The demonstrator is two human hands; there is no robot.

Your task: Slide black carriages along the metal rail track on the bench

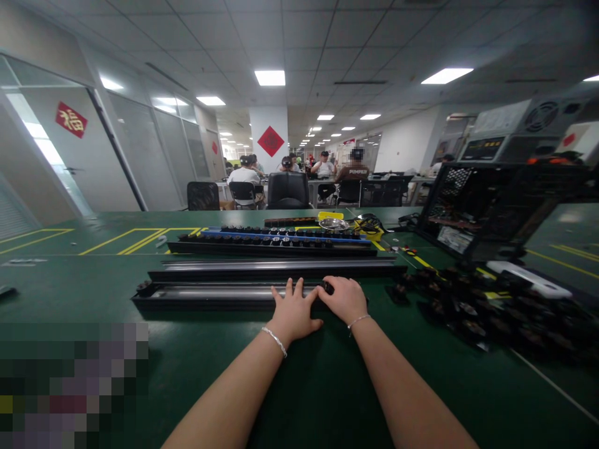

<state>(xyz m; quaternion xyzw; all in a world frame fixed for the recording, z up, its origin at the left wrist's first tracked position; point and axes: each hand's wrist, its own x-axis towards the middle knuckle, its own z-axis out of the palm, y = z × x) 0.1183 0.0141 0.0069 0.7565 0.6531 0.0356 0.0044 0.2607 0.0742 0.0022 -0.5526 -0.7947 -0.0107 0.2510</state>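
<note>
A long black channel (206, 304) with a shiny grey inner strip lies crosswise on the green table. My left hand (296, 310) rests on it with fingers spread, the fingertips over the strip. Close by, my right hand (345, 300) is closed on a small black part (328, 288) at the channel's right portion; its exact kind is hard to make out. A similar small black part (145, 287) sits at the channel's left end. Just behind lies a second black channel (276, 268). Farther back, another black rail (271, 247) carries rows of small black parts.
A pile of small black parts (486, 312) spreads at right, beside a white oblong object (528, 279). An open computer case (482, 206) stands behind it. A round metal dish (334, 224) and cables (369, 222) are at the back. People sit at distant tables.
</note>
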